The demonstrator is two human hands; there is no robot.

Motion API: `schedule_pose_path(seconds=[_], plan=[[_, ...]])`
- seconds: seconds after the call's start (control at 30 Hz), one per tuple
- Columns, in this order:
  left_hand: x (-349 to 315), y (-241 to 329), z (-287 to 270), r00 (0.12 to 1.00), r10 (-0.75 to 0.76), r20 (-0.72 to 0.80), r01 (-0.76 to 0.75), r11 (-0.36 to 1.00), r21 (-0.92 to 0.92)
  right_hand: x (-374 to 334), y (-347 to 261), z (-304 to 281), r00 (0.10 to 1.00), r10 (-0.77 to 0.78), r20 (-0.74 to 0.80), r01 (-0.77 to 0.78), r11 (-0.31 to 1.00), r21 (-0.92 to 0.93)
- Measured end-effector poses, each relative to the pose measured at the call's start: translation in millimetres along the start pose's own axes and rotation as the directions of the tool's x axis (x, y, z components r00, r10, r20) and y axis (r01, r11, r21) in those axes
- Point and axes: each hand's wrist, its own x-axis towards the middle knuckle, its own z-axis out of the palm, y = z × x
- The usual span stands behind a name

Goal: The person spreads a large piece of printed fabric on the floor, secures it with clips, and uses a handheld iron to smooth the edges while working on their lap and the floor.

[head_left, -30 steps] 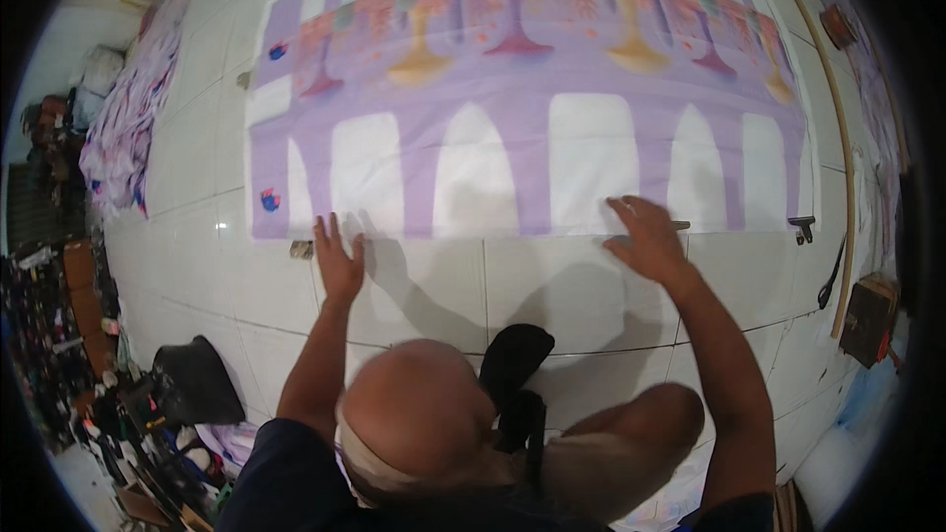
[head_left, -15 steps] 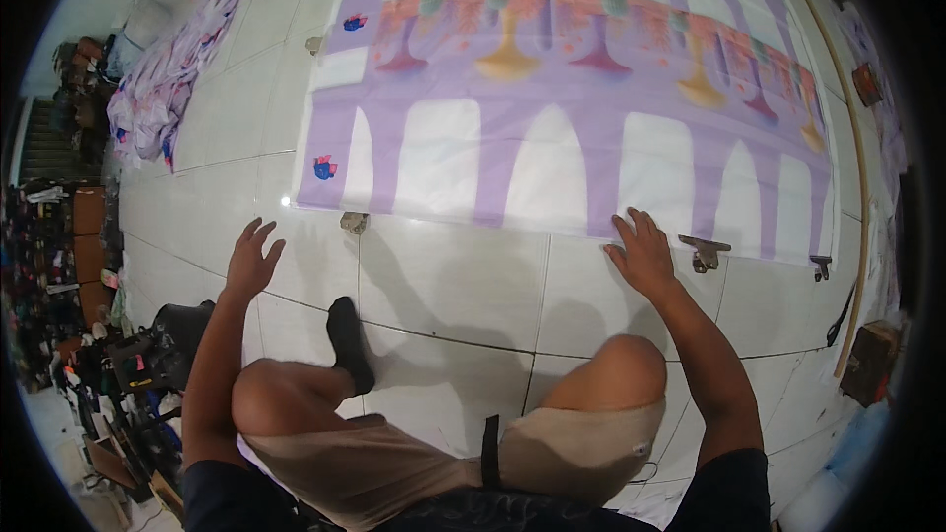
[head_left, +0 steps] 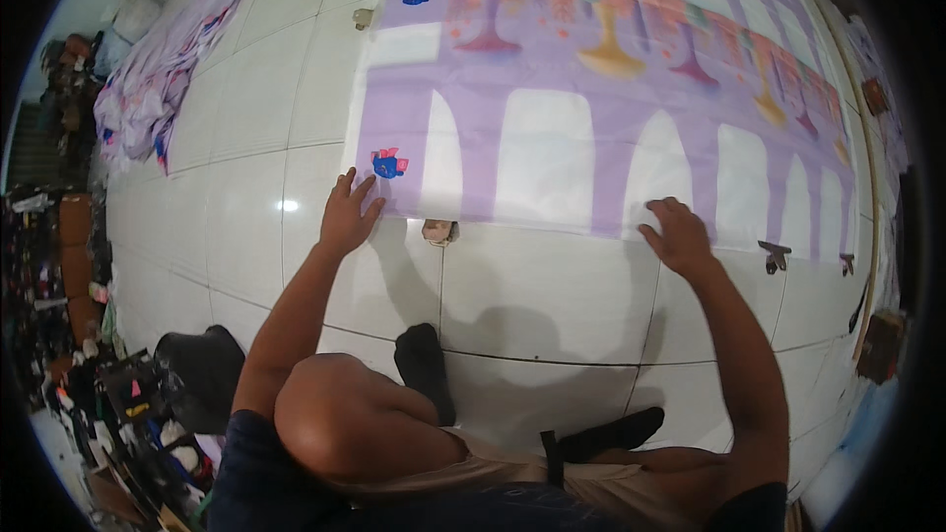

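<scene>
Pale glossy tiles [head_left: 246, 197] make up the floor that I sit over, and most of what lies ahead of me there is a wide printed sheet [head_left: 608, 110], spread out flat in lilac and white with a band of coral, yellow and plum shapes across it. Its near edge runs in front of both my hands and slants away a little to my right. Far off to my left, well apart from it, a crumpled fabric heap [head_left: 172, 79] in similar colours lies on the floor, and nearer me on that side stands a black container [head_left: 200, 379]. My left foot [head_left: 424, 365], in a dark sock, is on the tiles short of the sheet. My left hand [head_left: 350, 215] is open, fingers apart, at the near left corner; my right hand [head_left: 680, 239] is loosely bent, thumb away from the fingers, at the near edge. Neither grips anything; how firmly they press, I cannot tell. A blue-and-pink motif [head_left: 388, 164] is printed just beyond my left fingertips. Along the near edge sit a tan-grey clip [head_left: 439, 231] between my hands and a dark metal clip [head_left: 775, 256] to the right.
</scene>
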Motion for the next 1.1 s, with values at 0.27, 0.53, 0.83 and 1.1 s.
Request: schedule_pose_path(seconds=[0.27, 0.53, 0.83, 1.1], plan=[[16, -20, 43, 0.974, 0.18, -0.14, -0.176, 0.984, 0.038, 9, -162, 68, 0.979, -0.094, -0.181, 0.111, 0.99, 0.084], [13, -35, 62, 0.951, 0.165, -0.261, -0.182, 0.982, -0.044, 23, -214, 99, 0.992, -0.057, -0.111, 0.054, 0.998, -0.032], [10, -39, 57, 0.913, 0.179, -0.366, -0.216, 0.974, -0.063, 39, -250, 95, 0.961, -0.191, -0.198, 0.196, 0.981, 0.004], [-3, -23, 46, 0.814, 0.477, -0.332, -0.566, 0.78, -0.267, 68, -266, 104, 0.941, -0.277, -0.194, 0.28, 0.96, -0.012]])
